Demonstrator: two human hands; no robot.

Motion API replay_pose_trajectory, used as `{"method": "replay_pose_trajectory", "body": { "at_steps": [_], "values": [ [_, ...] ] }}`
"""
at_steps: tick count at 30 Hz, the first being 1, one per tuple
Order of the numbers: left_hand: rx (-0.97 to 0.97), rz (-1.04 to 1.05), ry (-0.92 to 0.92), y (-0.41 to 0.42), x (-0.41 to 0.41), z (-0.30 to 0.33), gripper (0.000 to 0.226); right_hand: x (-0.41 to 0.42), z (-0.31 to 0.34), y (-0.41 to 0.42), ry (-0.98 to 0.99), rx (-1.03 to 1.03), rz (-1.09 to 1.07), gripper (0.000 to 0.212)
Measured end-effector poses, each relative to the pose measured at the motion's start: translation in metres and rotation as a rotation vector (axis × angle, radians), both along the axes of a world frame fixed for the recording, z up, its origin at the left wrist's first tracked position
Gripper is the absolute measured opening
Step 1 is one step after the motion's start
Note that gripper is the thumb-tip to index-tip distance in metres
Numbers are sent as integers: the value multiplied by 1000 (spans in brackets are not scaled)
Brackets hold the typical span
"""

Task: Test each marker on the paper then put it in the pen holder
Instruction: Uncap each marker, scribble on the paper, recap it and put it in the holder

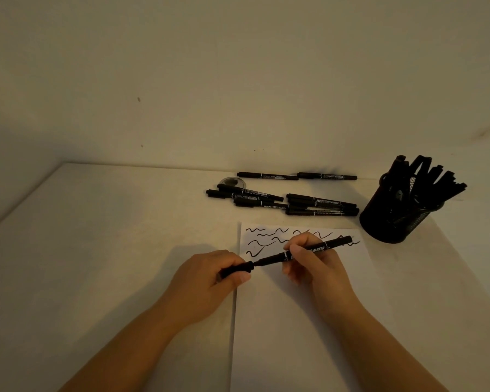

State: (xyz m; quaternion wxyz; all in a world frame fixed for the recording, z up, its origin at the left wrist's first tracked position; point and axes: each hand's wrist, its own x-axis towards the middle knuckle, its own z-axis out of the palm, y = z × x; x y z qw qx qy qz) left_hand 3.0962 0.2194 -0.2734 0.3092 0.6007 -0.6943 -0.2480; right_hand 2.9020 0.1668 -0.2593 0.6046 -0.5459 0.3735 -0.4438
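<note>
both hands on one marker, cap at its tip

left hand [209,274], lower centre of the frame, grips a black cap [236,269] in curled fingers. right hand [318,263] pinches the barrel of a black marker [308,249], held slanting above the paper [294,321]. cap and marker tip meet end to end; whether seated cannot be told. paper carries several black squiggles [266,240] along its upper part. loose markers [283,198] lie in the centre right, beyond the paper. black mesh pen holder [393,219], right of frame, stands full of markers. all rest on a pale table [96,236].
</note>
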Motion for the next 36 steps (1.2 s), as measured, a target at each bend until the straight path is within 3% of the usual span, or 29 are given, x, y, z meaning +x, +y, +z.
{"method": "replay_pose_trajectory", "body": {
  "at_steps": [12,16,19,27,32,36],
  "values": [
    [-79,-65,73,1,-5,4,6,11,2,13,53,-75,110,8],
    [-127,-45,102,-1,-5,1,31,14,-1,14,33,-53,123,3],
    [-148,-34,101,-1,-6,-1,38,15,-4,13,13,-43,120,2],
    [8,-63,281,0,-4,-1,21,18,-6,15,-22,-54,177,18],
    [81,-86,289,0,-1,2,21,18,-5,15,14,-58,174,5],
    [41,-42,256,0,-3,4,20,20,-2,14,101,-87,122,8]
  ]
}}
